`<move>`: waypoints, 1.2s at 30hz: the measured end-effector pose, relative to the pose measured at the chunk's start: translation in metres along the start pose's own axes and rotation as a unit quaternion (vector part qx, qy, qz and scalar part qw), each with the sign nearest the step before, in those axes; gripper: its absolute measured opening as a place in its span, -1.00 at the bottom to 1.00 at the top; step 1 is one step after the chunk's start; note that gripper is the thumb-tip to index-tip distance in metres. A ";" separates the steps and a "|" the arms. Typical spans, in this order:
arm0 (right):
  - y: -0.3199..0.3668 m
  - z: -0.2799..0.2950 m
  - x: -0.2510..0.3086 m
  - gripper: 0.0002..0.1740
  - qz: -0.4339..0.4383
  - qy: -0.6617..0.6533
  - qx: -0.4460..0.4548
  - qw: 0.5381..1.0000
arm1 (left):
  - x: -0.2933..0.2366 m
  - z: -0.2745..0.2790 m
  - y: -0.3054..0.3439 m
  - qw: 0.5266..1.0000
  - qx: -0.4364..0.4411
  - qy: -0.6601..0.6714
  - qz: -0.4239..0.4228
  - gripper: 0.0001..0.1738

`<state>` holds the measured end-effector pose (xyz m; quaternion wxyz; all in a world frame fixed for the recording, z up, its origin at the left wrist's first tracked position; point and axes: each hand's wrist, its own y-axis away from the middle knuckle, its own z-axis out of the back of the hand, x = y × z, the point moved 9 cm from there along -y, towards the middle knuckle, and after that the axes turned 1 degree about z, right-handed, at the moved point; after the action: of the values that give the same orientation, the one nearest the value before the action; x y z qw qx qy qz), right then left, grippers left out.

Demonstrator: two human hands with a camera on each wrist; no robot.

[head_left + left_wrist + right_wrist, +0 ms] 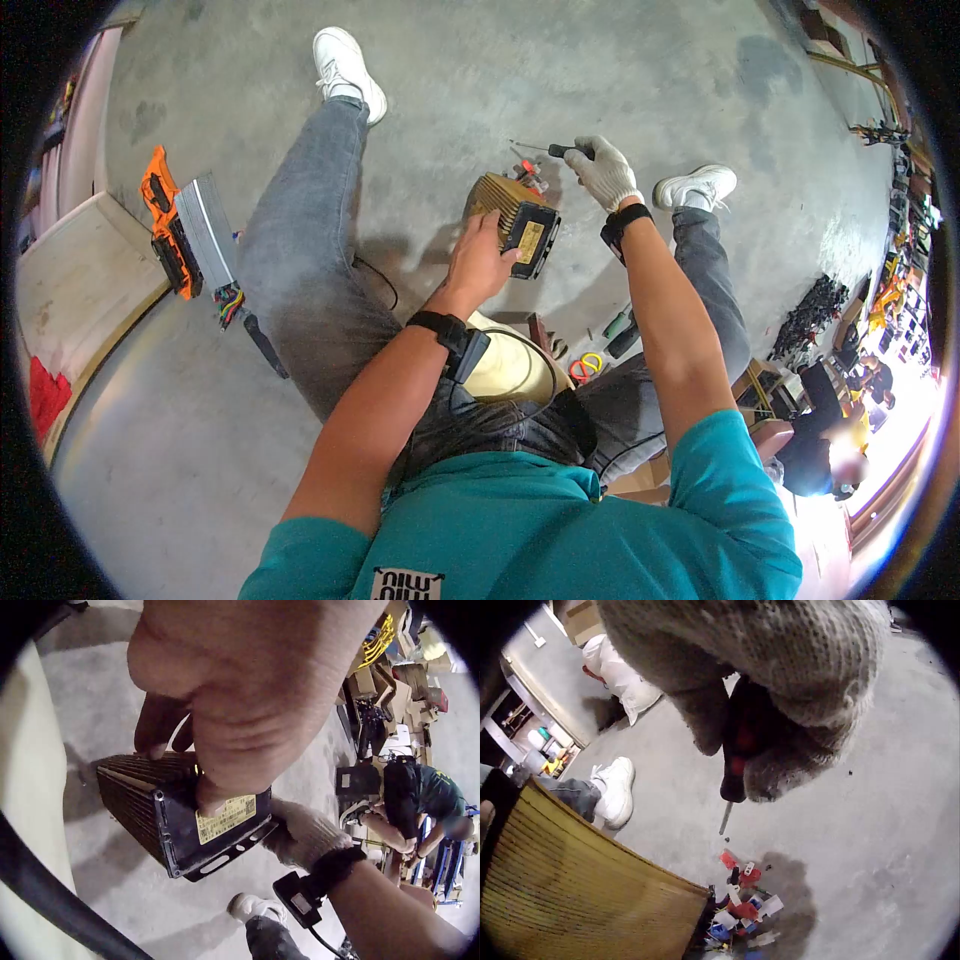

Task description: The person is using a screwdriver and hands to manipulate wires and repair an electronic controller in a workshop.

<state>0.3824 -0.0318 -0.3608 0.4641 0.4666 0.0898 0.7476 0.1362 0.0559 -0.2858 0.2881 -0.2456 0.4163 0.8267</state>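
Observation:
A finned gold metal box (505, 205) with a black end plate and a yellow label (225, 817) stands on the concrete floor between my legs. My bare left hand (482, 252) grips its near top, thumb (214, 791) on the labelled face and fingers over the fins. My gloved right hand (598, 168) holds a screwdriver (555, 151) just beyond the box, the shaft pointing left. In the right wrist view the black and red screwdriver (733, 769) hangs above a bunch of coloured connectors (739, 907) at the box's far end (570, 889).
An orange and grey controller (185, 235) with loose wires lies by a wooden board (70, 290) at left. Hand tools (605, 345) lie by my right leg. A pile of black parts (812, 310) and another person (830, 435) are at right.

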 end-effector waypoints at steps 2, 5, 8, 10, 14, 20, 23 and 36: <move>-0.009 -0.009 -0.007 -0.45 -0.005 0.002 0.006 1.000 | -0.005 0.002 0.000 1.000 0.016 -0.003 0.013 -0.22; -0.017 -0.017 -0.013 -0.43 0.007 0.016 0.001 1.000 | -0.006 0.000 0.001 0.999 0.030 -0.005 0.022 -0.19; -0.020 -0.017 -0.012 -0.41 0.021 0.019 -0.005 1.000 | -0.009 0.001 0.001 0.999 0.025 -0.002 0.028 -0.17; -0.019 -0.017 -0.010 -0.40 0.018 0.010 -0.001 1.000 | -0.011 0.003 0.002 0.999 0.023 0.001 0.037 -0.16; -0.016 -0.011 -0.008 -0.44 0.007 -0.003 -0.005 1.000 | -0.025 0.013 0.002 0.999 -0.029 0.026 -0.025 -0.27; 0.029 0.042 0.029 -0.48 -0.008 -0.042 -0.023 0.999 | -0.031 0.012 0.005 0.997 -0.029 -0.016 -0.077 -0.50; 0.067 0.080 0.060 -0.48 0.011 -0.062 -0.038 0.997 | -0.027 0.007 0.006 0.994 -0.039 -0.020 -0.097 -0.61; 0.230 0.097 0.084 -0.59 -0.017 -0.146 -0.043 0.988 | 0.006 -0.004 -0.017 0.998 0.023 0.030 -0.040 -0.74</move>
<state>0.3066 -0.1230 -0.1258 0.5045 0.5488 -0.0032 0.6666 0.1443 0.0625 -0.3015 0.3139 -0.2798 0.4338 0.7969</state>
